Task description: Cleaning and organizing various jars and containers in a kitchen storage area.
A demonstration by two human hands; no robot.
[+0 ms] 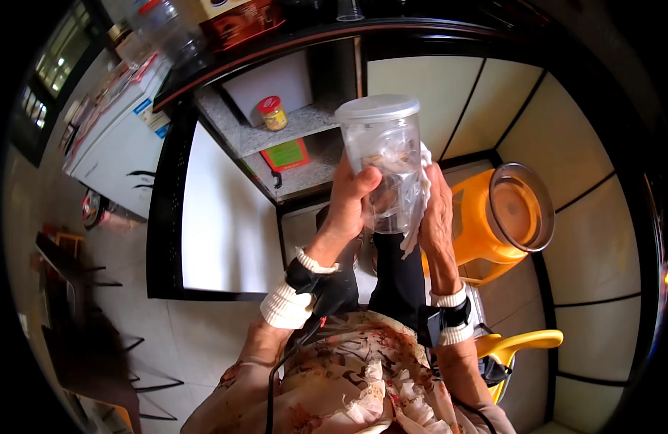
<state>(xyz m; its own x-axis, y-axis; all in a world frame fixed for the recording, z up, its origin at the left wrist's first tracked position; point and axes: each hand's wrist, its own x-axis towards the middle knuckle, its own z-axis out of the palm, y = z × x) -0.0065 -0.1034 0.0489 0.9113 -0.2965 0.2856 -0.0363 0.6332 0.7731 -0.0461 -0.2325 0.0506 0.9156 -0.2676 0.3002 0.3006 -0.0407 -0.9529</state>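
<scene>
Between my hands is a clear plastic jar [385, 146] with a pale lid; crumpled clear plastic and something brownish show through its wall. My left hand [349, 198] grips its left side, thumb across the front. A white cloth [423, 195] lies along the jar's right side, pressed there by my right hand [438, 217]. Behind the jar stands a cabinet whose white-faced door [225, 217] hangs open on the left. On its upper shelf [307, 127] sits a small red-lidded jar [273, 113] with a yellow label. A green and red box [286, 154] rests on the shelf below.
At right, an orange plastic stool [469, 217] carries a round brown-rimmed basin [521, 209]. Nearer me is a yellow plastic object [521, 342]. The dark countertop edge [269, 51] runs above the cabinet, with a large clear jar [168, 32] on it. Dark chairs [84, 336] stand at left.
</scene>
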